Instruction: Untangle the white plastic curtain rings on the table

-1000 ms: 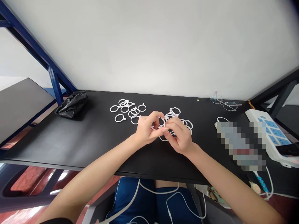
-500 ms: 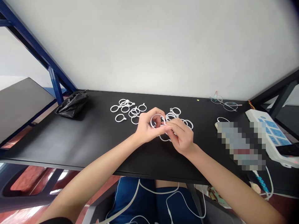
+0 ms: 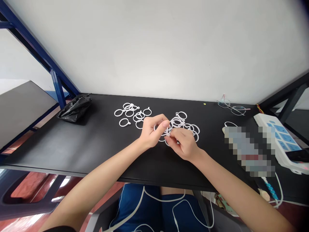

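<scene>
My left hand (image 3: 152, 131) pinches a white plastic curtain ring (image 3: 155, 128) between thumb and fingers, above the black desktop. My right hand (image 3: 182, 144) pinches the rings at the fingertips, close to my left hand. A loose cluster of overlapping white rings (image 3: 181, 115) lies under and beyond my right hand, partly hidden by my fingers. A second group of white rings (image 3: 124, 122) lies to the left of my left hand, apart from both hands. Each ring has a small knob on its edge.
The black desk (image 3: 96, 141) stands against a white wall. A black plastic bag (image 3: 74, 109) lies at the far left, and eyeglasses (image 3: 231, 108) lie at the back right. A white power strip (image 3: 275, 135) and a blurred patch (image 3: 248, 151) are at the right. White cables hang below the front edge.
My right hand has shifted slightly left and its fingers sit lower among the rings. The ring in my left hand has dropped lower, and the nearby rings have shifted slightly.
</scene>
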Motion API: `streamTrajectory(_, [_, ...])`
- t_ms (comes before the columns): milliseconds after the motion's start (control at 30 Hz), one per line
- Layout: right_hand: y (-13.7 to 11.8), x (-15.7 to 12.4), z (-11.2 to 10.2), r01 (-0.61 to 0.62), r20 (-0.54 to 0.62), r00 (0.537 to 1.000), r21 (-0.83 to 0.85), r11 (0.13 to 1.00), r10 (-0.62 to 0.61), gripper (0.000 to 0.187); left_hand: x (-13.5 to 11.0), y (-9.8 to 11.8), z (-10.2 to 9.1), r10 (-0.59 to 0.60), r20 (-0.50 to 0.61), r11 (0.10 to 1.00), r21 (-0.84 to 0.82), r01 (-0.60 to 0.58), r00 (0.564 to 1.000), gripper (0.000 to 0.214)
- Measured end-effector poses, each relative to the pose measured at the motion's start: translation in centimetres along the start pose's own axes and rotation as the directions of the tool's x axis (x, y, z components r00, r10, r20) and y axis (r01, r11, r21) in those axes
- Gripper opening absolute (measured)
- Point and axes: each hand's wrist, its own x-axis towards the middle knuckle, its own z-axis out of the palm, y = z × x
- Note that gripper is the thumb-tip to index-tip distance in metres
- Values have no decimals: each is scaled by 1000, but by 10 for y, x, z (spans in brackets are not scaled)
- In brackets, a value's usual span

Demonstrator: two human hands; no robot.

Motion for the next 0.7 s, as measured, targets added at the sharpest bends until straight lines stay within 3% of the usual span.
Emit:
streamTrajectory(300, [1, -4, 4, 32, 61, 998, -56, 998, -29, 26, 1, 1, -2, 58, -8, 998, 36, -58, 998, 54])
streamTrajectory(700, [0, -6, 8, 46, 34, 999, -118, 992, -43, 27, 0, -1, -1, -3, -32, 1000, 30, 4, 999, 58])
